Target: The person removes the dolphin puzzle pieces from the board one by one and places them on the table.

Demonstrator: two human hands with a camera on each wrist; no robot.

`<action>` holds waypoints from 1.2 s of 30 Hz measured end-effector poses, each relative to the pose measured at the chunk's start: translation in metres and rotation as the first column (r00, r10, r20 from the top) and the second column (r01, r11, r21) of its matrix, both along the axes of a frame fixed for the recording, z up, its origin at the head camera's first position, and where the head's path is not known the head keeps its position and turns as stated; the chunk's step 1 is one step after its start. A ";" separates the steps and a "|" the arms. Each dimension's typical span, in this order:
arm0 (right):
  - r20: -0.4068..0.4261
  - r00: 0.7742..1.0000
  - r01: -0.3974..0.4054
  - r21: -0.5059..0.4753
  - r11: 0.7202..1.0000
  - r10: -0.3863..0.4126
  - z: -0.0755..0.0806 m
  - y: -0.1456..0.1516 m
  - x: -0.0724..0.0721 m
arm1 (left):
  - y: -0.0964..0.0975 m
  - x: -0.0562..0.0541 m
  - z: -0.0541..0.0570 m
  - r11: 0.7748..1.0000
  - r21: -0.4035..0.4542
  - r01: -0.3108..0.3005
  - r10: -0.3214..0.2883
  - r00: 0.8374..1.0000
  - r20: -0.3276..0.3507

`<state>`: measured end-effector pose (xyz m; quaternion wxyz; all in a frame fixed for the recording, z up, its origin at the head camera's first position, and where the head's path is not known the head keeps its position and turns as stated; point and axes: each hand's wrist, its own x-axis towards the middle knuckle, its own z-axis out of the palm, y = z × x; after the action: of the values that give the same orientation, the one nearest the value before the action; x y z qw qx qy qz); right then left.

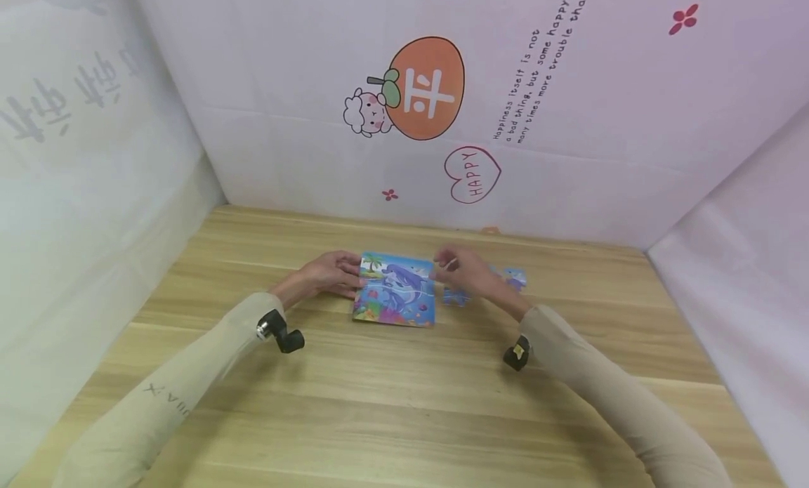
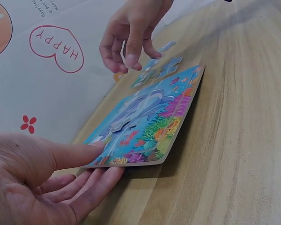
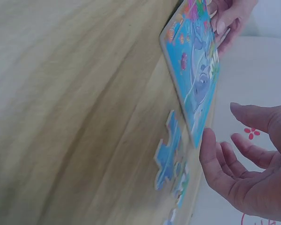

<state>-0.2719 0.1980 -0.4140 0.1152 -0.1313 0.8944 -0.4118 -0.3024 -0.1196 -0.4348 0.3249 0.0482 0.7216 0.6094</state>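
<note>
A dolphin jigsaw puzzle board (image 1: 397, 291) with a sea picture lies tilted, its left side lifted a little off the wooden table. My left hand (image 1: 329, 272) grips that side, thumb (image 2: 79, 156) on top and fingers beneath. Curved seams cross the picture, and a dark gap shows near the thumb in the left wrist view. Close to the board's far right corner hovers my right hand (image 3: 253, 164), fingers loosely bent and apart with nothing between them. Loose blue puzzle pieces (image 3: 167, 154) lie beside the board, partly under the right hand in the head view.
More loose puzzle pieces (image 1: 515, 277) lie to the right, past the right wrist. The wooden table (image 1: 379, 404) stretches toward me. A white printed cloth (image 1: 303, 144) hangs behind it, with similar cloth on both sides.
</note>
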 end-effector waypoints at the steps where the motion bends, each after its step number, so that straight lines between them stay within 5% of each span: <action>1: 0.005 1.000 -0.002 -0.006 1.000 0.002 0.001 -0.002 0.000 | 0.001 0.000 0.000 1.000 0.002 -0.008 0.008 1.000 0.004; 8: 0.019 1.000 -0.023 0.004 1.000 0.023 0.003 -0.015 -0.003 | 0.000 0.002 0.001 1.000 -0.015 0.016 -0.016 1.000 -0.023; 18: -0.079 0.988 -0.122 0.160 0.980 0.136 -0.005 -0.042 -0.005 | -0.001 0.004 -0.005 0.994 -0.097 0.046 -0.055 0.994 -0.093; 24: -0.026 0.987 -0.153 0.163 0.975 0.159 -0.008 -0.060 -0.002 | -0.001 0.005 -0.012 0.996 -0.078 0.052 -0.063 0.987 -0.149; 36: 0.022 0.998 -0.061 0.172 0.983 0.058 -0.018 -0.073 -0.001 | -0.001 0.006 -0.009 0.984 -0.149 0.101 -0.128 0.974 -0.185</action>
<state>-0.2733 0.1246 -0.4323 0.1460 -0.1439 0.9213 -0.3304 -0.2966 -0.1210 -0.4436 0.2905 0.1262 0.7864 0.5303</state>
